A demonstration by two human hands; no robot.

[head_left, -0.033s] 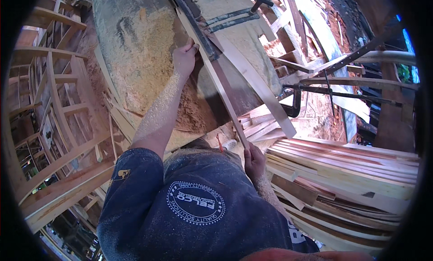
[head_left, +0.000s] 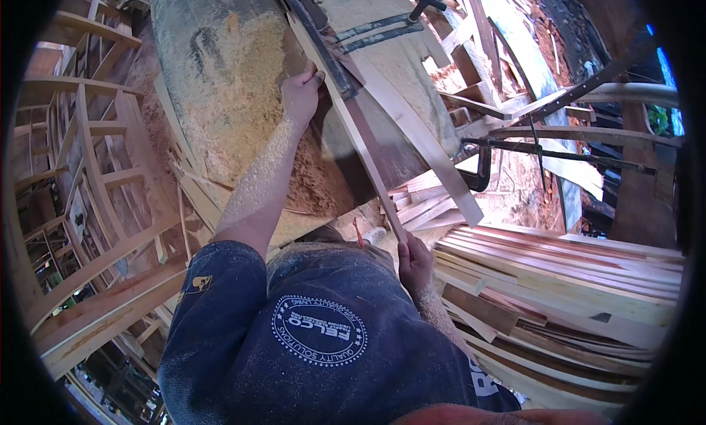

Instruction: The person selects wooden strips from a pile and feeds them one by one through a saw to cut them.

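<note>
A long, narrow wooden strip [head_left: 359, 140] runs from the far middle of the sawdust-covered machine table [head_left: 334, 154] down toward my body. My left hand [head_left: 301, 95] is closed at the strip's left edge, thumb and fingers pressed to it. Near the strip's close end, beyond the table's front edge, my right hand [head_left: 417, 263] grips it. Along the strip's right side, at the far part of the table, lies a dark straight guide bar [head_left: 321, 46]. Sawdust coats my left forearm and piles on the table around it.
A pale board [head_left: 421, 142] lies slantwise right of the strip, jutting past the table edge. A black clamp [head_left: 482, 164] stands at the table's right. Stacked planks [head_left: 559, 267] fill the right side. Wooden frames [head_left: 92, 134] stand at the left.
</note>
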